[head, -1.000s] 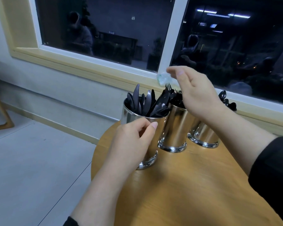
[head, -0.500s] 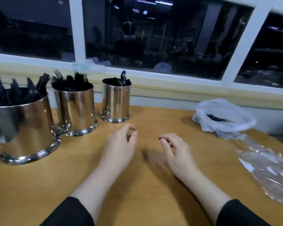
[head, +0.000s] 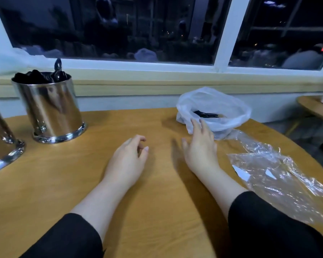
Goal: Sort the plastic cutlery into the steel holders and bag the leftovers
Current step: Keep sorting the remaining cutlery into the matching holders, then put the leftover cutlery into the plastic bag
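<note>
Spanning the view under a dark window, the round wooden table carries a steel holder of black cutlery far left of the white bag. The right hand, fingers straight, touches the bag's near edge; the left hand hangs loosely curled, holding nothing. Clear wrap lies right of the bag.

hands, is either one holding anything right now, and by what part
Nothing is held. The right hand reaches with straight fingers to the white bag rim; the left hand hangs empty.
</note>
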A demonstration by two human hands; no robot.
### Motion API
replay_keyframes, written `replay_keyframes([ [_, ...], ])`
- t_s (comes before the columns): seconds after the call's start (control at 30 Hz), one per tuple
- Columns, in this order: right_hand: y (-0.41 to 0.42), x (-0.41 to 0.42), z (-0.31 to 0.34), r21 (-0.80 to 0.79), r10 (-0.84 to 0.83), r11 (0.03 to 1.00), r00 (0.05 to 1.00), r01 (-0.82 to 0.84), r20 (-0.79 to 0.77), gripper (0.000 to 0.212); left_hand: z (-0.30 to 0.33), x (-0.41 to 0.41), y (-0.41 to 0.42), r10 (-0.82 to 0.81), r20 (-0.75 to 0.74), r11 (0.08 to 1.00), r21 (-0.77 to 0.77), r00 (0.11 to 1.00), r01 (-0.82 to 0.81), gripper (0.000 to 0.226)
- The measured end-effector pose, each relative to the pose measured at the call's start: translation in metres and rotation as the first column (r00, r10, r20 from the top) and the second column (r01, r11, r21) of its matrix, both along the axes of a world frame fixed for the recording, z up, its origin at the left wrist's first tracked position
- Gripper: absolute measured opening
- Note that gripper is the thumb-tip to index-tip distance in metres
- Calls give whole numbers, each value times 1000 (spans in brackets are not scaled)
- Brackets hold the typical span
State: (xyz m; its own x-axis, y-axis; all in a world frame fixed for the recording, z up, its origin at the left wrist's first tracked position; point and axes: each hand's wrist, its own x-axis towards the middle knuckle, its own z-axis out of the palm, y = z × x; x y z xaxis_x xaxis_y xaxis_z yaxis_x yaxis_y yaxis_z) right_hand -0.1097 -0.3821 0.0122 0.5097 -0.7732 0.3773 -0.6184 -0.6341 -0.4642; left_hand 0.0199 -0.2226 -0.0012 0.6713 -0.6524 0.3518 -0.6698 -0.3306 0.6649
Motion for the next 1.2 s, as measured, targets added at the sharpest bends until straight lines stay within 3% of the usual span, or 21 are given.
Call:
replay_keyframes([
  [0.17, -66, 21, 5, -83, -149, 988, 941, 129, -305, 63, -1, 1, 2, -24, -5, 999, -35, 1000, 24, 23],
  [0.27, -71, 27, 0, -107, -163, 986, 882, 129, -441, 32, 0, -2, 4, -42, 9, 998, -47, 999, 42, 25],
  [0.43, -28, 37, -5, -127, -10, 991, 940, -35, -341, 33, 6, -3, 11, -31, 129, 989, -140, 991, 49, 22],
  [0.57, 28, 44, -14, -139, 221, 954, 936, -266, -274, 29, 13, -5, 26, -56, 350, 968, -212, 935, 137, 30],
  [0.67, 79, 41, -11, -101, 429, 883, 875, -458, -225, 41, 17, -1, 46, -105, 473, 960, -181, 875, 213, 29],
  [0.73, 111, 36, -7, -59, 545, 821, 811, -568, -215, 36, 19, 9, 64, -129, 493, 964, -140, 861, 224, 31],
  [0.9, 150, 24, 7, -16, 711, 681, 667, -732, -223, 37, 25, 37, 112, 11, 450, 994, -101, 893, 39, 41],
  [1.0, 149, 33, 26, -22, 656, 752, 751, -659, -78, 30, 27, 46, 125, 40, 351, 998, -52, 936, -23, 49],
  [1.1, 134, 57, 40, -60, 490, 853, 834, -519, -252, 22, 27, 52, 128, 64, 332, 998, -46, 941, -52, 41],
  [1.2, 122, 78, 46, -99, 440, 849, 799, -519, -411, 16, 26, 58, 127, -10, 423, 999, -35, 906, 27, 26],
])
